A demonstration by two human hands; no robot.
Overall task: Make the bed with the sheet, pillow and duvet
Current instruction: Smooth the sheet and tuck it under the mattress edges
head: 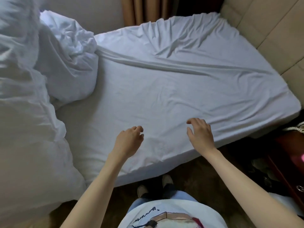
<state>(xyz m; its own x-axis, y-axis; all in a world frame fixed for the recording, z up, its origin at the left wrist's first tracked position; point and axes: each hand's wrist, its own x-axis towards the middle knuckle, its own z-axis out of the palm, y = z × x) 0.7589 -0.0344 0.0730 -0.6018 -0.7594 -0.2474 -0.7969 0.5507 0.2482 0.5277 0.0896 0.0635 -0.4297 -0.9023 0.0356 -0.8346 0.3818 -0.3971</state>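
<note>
A white sheet (pixel 172 89) covers the mattress, with a long ridge of folds running across its middle and wrinkles near the far right corner. A bulky white duvet (pixel 24 112) is heaped over the left part of the bed and hangs down its near side. I cannot tell a pillow apart from the crumpled white bundle (pixel 70 63) at the back left. My left hand (pixel 128 140) hovers over the sheet near the front edge, fingers loosely curled, holding nothing. My right hand (pixel 199 132) is beside it, fingers spread above the sheet, empty.
A padded beige headboard (pixel 271 30) runs along the right. Brown curtains (pixel 144 9) hang behind the bed. A dark wooden nightstand (pixel 289 162) stands at the right, near the bed's corner. I stand on dark carpet (pixel 197 175) at the bed's near side.
</note>
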